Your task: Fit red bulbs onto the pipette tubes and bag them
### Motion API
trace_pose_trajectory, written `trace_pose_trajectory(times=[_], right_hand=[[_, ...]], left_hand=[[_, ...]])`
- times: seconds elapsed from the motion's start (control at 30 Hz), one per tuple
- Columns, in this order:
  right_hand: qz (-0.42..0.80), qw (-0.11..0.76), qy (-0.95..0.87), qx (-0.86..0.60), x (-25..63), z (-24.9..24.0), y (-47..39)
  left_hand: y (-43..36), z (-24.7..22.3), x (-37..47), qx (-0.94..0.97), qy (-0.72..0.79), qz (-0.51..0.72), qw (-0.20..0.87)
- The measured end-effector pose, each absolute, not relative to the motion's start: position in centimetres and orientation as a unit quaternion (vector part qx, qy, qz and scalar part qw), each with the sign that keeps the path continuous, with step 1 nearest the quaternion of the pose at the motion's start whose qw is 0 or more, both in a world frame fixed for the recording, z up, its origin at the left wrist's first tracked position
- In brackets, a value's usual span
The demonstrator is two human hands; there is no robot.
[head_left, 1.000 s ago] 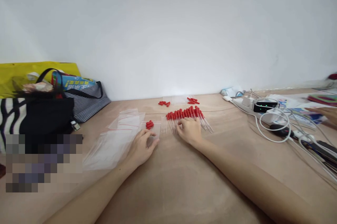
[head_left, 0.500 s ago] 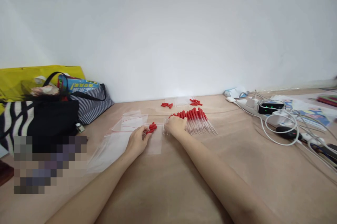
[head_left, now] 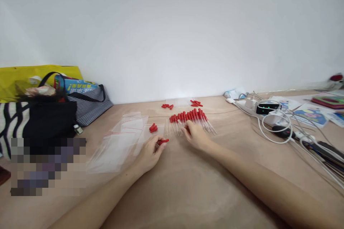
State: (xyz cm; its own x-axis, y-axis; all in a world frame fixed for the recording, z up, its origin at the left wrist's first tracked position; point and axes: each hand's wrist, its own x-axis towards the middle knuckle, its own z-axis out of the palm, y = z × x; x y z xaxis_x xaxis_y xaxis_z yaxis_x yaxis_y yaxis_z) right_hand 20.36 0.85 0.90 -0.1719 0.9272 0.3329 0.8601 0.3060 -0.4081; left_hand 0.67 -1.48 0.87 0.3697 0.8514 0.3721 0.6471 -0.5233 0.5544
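My left hand (head_left: pixel 149 153) is closed on a red rubber dropper bulb (head_left: pixel 164 141), pinched between thumb and fingers just above the table. Behind it, a few loose red bulbs (head_left: pixel 153 128) lie on a clear zip bag. My right hand (head_left: pixel 195 135) pinches a thin clear dropper tube (head_left: pixel 181 124), its upper end pointing up and left. Just behind that hand, a row of droppers with red bulbs (head_left: pixel 198 114) lies side by side, partly covered by the fingers. Several bare clear tubes (head_left: pixel 167 128) lie at the row's left end.
Flat zip bags (head_left: pixel 113 152) are spread at left. Further back are more red bulbs (head_left: pixel 197 103) and clear tubes (head_left: pixel 183 102). A striped bag (head_left: pixel 92 103) and black bag (head_left: pixel 53 121) stand far left. A power strip (head_left: pixel 243 105) and tangled white cables (head_left: pixel 264 137) lie right.
My left hand has come away from the bulb pile with one bulb, moving right and nearer me. My right hand has shifted right and lifted a tube. The view has turned slightly right.
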Motion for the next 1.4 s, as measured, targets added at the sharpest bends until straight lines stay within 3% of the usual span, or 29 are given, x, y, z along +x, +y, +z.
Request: trace_pose_trajectory(times=[0.17,0.4,0.83,1.17,1.4], right_hand=[[0.037,0.331,-0.833,-0.441,24.2,-1.7,-2.4],[0.113,0.369,-0.835,-0.392,22.8,-1.2,-3.6],[0.069,0.311,-0.878,-0.358,22.2,-1.7,-3.5],[0.015,0.322,-0.879,-0.351,22.2,-1.7,-3.6],[-0.043,0.291,-0.9,-0.322,22.8,-1.3,-3.1]], left_hand=[[-2.1,0.6,1.7,0.807,0.462,0.298,0.216],[-2.0,0.2,1.5,0.837,0.417,0.279,0.216],[-2.2,0.1,1.6,0.842,0.405,0.287,0.212],[-2.8,0.2,1.9,0.811,0.414,0.291,0.296],[-3.1,0.5,1.9,0.829,0.418,0.261,0.264]])
